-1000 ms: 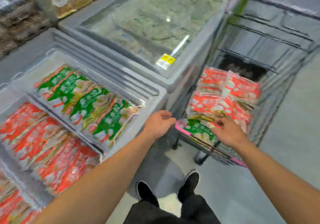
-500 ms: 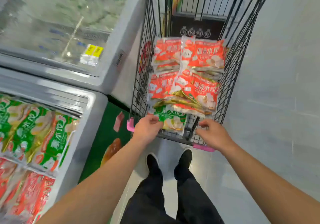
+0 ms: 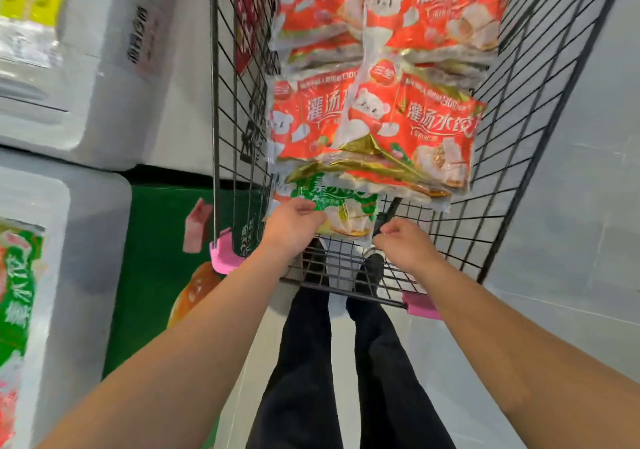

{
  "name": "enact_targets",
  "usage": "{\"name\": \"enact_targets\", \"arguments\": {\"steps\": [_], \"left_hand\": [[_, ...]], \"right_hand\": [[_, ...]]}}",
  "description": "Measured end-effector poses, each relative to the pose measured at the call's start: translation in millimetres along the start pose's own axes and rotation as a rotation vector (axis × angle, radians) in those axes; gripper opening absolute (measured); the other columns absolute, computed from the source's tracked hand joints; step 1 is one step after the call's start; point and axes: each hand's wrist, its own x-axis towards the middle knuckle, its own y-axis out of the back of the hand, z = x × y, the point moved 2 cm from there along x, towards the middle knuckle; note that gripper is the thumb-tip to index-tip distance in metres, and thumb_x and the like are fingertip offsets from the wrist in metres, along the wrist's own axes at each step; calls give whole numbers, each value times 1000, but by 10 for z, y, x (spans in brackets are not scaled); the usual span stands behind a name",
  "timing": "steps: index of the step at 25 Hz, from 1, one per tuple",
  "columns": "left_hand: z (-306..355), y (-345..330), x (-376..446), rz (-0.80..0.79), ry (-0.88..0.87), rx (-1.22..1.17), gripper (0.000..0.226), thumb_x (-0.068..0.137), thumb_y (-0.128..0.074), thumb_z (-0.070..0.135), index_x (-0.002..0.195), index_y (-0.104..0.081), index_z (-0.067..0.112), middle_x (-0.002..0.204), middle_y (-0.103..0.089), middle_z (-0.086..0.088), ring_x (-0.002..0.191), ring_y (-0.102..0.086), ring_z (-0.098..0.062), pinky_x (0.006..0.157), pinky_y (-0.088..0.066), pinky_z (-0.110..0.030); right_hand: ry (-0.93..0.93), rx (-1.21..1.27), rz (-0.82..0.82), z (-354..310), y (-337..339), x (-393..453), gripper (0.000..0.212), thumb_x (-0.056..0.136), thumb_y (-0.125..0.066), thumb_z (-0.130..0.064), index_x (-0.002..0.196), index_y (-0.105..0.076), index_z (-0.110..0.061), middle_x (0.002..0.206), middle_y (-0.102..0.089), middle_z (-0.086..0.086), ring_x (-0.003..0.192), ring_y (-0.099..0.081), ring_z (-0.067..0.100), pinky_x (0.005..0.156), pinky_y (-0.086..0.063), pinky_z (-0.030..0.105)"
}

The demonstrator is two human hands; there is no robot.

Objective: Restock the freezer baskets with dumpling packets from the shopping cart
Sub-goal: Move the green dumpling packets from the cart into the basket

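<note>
Reaching into the near end of the shopping cart [image 3: 519, 157], both hands work at the green dumpling packet [image 3: 341, 206], which lies in the lower centre of the frame beneath the stack of red dumpling packets [image 3: 408, 126]. The left hand [image 3: 294, 226] has its fingers curled over the packet's near left edge, a closed grip on the film. The right hand [image 3: 405, 244] is loosely curled just beside the packet's right corner; whether its grip has the film cannot be told. The step in hand appears to be pickup from the cart. The next move likely calls for drawing the green packet out from under the red stack, then carrying it toward the freezer basket [image 3: 20, 296] at the left edge of the frame, where green packets already lie.
</note>
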Motion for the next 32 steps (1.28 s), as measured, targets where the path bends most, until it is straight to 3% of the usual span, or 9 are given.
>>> {"name": "enact_targets", "arguments": {"steps": [3, 8, 11, 14, 17, 23, 27, 30, 32], "left_hand": [[-111, 15, 353, 5, 61, -15, 37, 87, -66, 28, 124, -63, 21, 118, -67, -5, 109, -63, -30, 96, -49, -38], [-312, 85, 818, 152, 228, -59, 30, 86, -68, 31, 114, -66, 22, 113, -67, -3, 101, -64, -26, 94, -52, -34], [-345, 55, 978, 182, 327, -160, 30, 90, -64, 25, 118, -64, 14, 110, -63, -7, 92, -58, -24, 95, -52, -37], [-379, 20, 1037, 174, 299, -109, 36, 92, -61, 25, 126, -57, 13, 112, -59, -5, 96, -53, -23, 93, -47, -30], [-420, -10, 1069, 186, 278, -61, 35, 93, -59, 23, 126, -57, 15, 122, -61, -7, 95, -51, -22, 85, -43, -27], [-347, -99, 1073, 185, 265, 113, 35, 94, -55, 22, 127, -52, 12, 122, -57, -9, 91, -55, -26, 76, -44, -32], [-350, -174, 1005, 132, 111, 354, 49, 91, -50, 5, 138, -39, 9, 141, -38, -10, 114, -52, -28, 90, -46, -39], [-369, -201, 1113, 116, 180, 279, 43, 94, -46, 3, 136, -39, 8, 132, -48, -12, 95, -49, -21, 76, -41, -31], [-390, -219, 1193, 120, 257, 228, 41, 98, -45, 8, 138, -38, 6, 131, -51, -13, 99, -51, -25, 77, -38, -31]], "right_hand": [[-95, 58, -5, 11, -184, 346, 37, 88, -62, -21, 121, -59, -5, 119, -62, 14, 107, -58, 31, 95, -46, 40], [-230, 30, -71, 129, -463, 797, 12, 87, -61, -18, 91, -56, -8, 95, -59, 14, 83, -55, 26, 71, -41, 30], [-267, -14, -46, 226, -622, 1039, 13, 83, -60, -15, 92, -62, -6, 94, -67, 13, 85, -64, 29, 72, -51, 33], [-254, -67, -11, 249, -631, 1105, 6, 83, -61, -12, 80, -63, -7, 87, -69, 12, 83, -67, 31, 64, -48, 32], [-276, -74, -23, 304, -535, 1110, 10, 78, -60, -7, 83, -68, -6, 83, -71, 11, 79, -68, 30, 63, -51, 32], [-341, -97, 18, 375, -341, 1074, 5, 76, -60, -3, 79, -64, -6, 75, -62, 9, 73, -61, 26, 57, -44, 25], [-356, -142, 35, 431, -340, 1117, 12, 83, -58, -5, 71, -58, -6, 74, -58, 8, 74, -58, 26, 58, -41, 26], [-321, 68, 22, 468, -381, 1168, 10, 85, -56, -8, 76, -60, -6, 77, -61, 9, 78, -60, 27, 65, -50, 33], [-313, 334, 64, 454, -411, 1209, 12, 87, -60, -14, 93, -67, -7, 85, -67, 8, 79, -65, 25, 77, -58, 43]]}}
